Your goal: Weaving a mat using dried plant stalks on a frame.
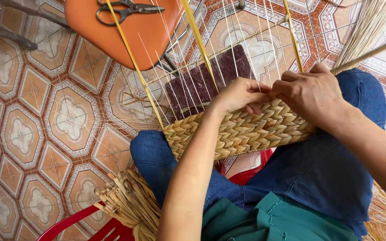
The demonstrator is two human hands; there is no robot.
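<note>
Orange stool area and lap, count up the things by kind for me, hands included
Hands: 2, the left hand and right hand, both on the woven panel
Woven panel: 1
Scissors: 1
Orange stool: 1
Fibre bundle beside the knee: 1
Total: 6

floor (45, 120): patterned tiles, terracotta, cream and grey hexagons, filling left of frame | orange stool seat (126, 31): top centre | red plastic chair (86, 225): bottom left edge | grey furniture legs (5, 27): upper left corner | light: even daylight, soft shadows
</note>
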